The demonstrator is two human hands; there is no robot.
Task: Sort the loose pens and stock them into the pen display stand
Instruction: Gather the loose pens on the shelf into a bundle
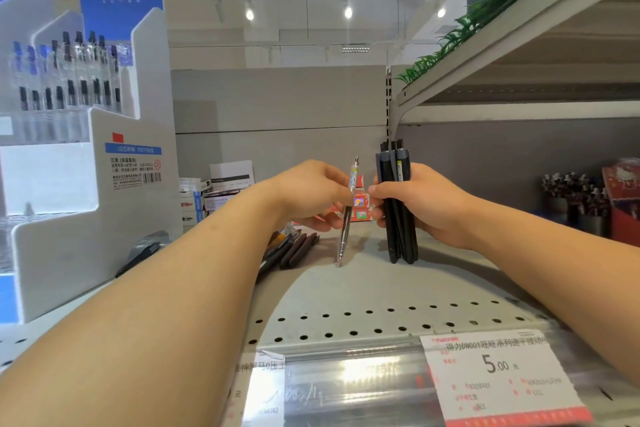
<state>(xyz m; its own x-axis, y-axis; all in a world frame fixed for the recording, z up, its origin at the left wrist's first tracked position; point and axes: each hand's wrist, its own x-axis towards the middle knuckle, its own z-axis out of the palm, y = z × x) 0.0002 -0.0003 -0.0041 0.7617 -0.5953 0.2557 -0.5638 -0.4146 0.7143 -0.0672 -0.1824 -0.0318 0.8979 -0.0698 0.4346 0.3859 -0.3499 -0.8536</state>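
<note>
Two bare forearms reach in from the bottom corners of the view. No sleeves, watch, bracelets or gloves are worn. The left hand (311, 196) and right hand (426, 204) wear no visible rings. Fingers (375, 191) are short and rounded; the nails are too small to make out.

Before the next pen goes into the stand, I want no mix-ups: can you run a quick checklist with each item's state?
1. Left hand pinches the single clear pen: ok.
2. Right hand grips the bundle of dark pens, upright on the shelf: ok.
3. Clear pen apart from the bundle: ok.
4. Pen display stand at left holds clear pens like it: ok.
5. Free slot in the stand: cannot tell.
6. All loose pens sorted: not ok, dark pens lie on the shelf.
</note>
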